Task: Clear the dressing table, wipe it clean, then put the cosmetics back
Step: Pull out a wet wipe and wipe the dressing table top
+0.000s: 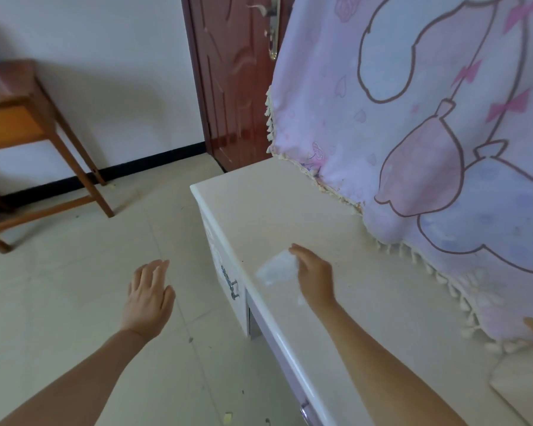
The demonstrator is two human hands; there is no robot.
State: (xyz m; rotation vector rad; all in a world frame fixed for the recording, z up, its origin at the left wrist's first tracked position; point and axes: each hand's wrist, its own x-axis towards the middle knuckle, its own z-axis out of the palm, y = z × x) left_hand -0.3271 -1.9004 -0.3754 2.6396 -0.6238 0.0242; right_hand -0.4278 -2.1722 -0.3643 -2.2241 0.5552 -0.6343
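Two hands, one wipe, one surface, listed by position

1. Right hand [316, 276]: fingers curled over a white wipe [277, 269], which lies just left of the palm and is held down on the dressing-table surface [283, 210] close to its front edge. Both are blurred, so this looks like the wiping step.
2. Left hand [150, 290]: spread, palm down, holding nothing. It hovers over the floor [74, 272] well left of the surface, probably kept out of the wipe's path.
3. Drawer handle [230, 284]: on the front panel between the two hands, untouched.
4. Pink printed cloth [413, 149]: hangs beyond and right of the right hand, fringe touching the surface. What it covers cannot be told.
5. Cosmetics: none in view, so putting them back is not yet done
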